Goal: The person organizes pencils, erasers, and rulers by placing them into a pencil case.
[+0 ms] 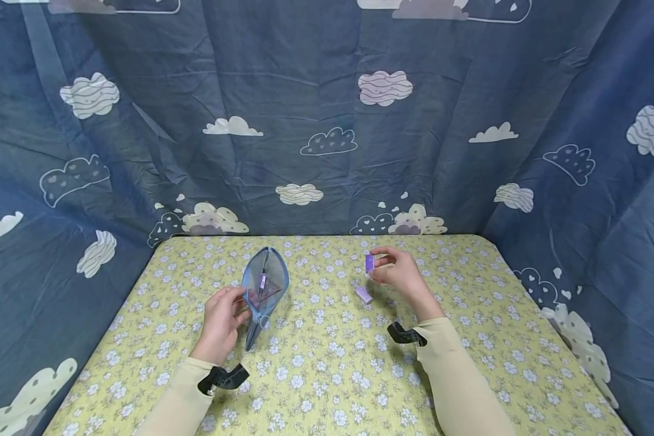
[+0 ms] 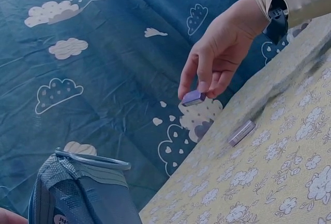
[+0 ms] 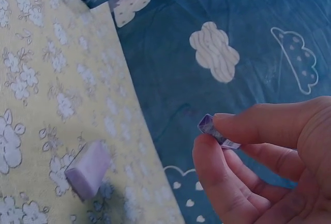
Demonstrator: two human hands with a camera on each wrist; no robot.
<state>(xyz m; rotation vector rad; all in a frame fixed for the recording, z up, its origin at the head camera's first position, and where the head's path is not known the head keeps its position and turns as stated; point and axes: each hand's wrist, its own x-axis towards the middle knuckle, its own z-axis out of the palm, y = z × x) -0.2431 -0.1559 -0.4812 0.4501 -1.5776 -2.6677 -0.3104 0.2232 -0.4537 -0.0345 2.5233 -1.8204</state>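
My left hand (image 1: 221, 321) grips the side of a blue mesh zip pouch (image 1: 279, 284), whose mouth gapes open. Inside the pouch lies a small purple-and-white item (image 1: 263, 282) with a dark end. Over to the right, my right hand (image 1: 400, 275) pinches a small purple block (image 1: 369, 264) between thumb and fingers, raised above the table. Seen from the right wrist, this purple block (image 3: 220, 133) has a dark, folded-looking end and some pale print. Below that hand, a lilac eraser-like block (image 1: 363, 295) lies on the cloth.
A yellow flowered cloth (image 1: 327, 375) covers the table. Dark blue curtains with cloud prints (image 1: 305, 91) stand behind it and at both sides. Each wrist wears a black strap, the left strap (image 1: 223, 378) and the right strap (image 1: 407, 334).
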